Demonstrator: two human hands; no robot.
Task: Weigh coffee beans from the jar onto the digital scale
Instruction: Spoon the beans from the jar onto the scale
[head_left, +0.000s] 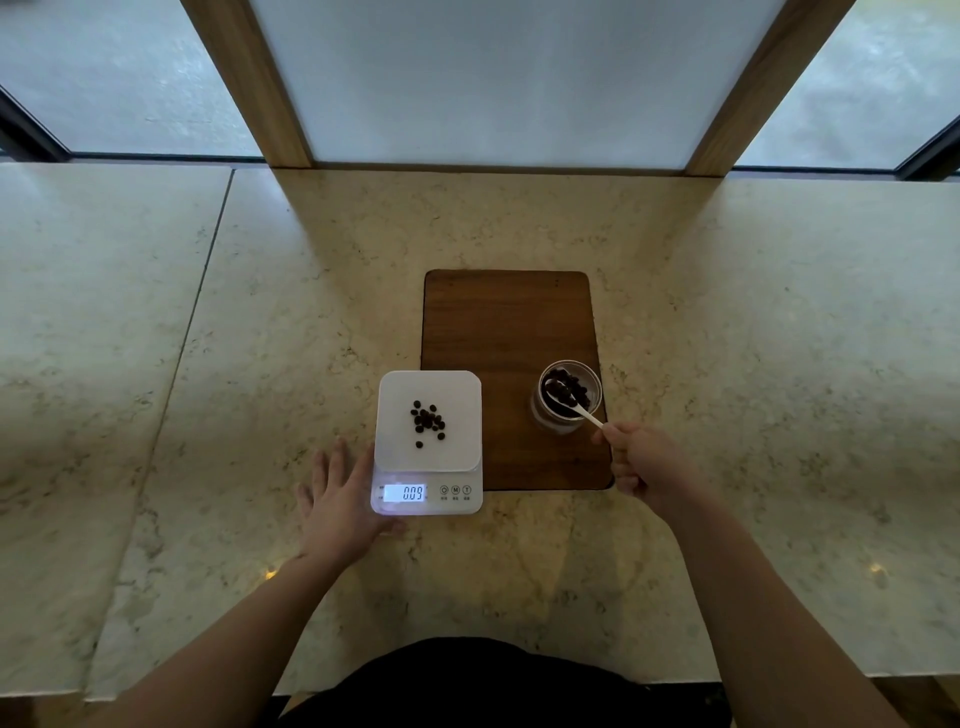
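Dark roasted coffee beans (428, 420) sit in a small loose pile on the white platform of the digital scale (400, 441), roughly centred, two strays toward its near edge. Lit display (404, 492) reads 009; decimal point not legible. Three round buttons to its right.

Scale stands on the marble tabletop (727, 322), near the near edge, its right side overlapping the left edge of a brown wooden board (506, 322).

Glass jar (568, 396) stands upright on the board's right side, toward its near right corner, lid off, more beans inside. White spoon (574, 404) has its bowl down in the jar, handle slanting out over the rim toward me.

My right hand (644, 462) holds the handle end, fingers pinched shut on it, hand over the board's near right corner.

My left hand (340, 496) lies flat on the tabletop, fingers spread, holding nothing, thumb side touching the scale's left edge by the display.
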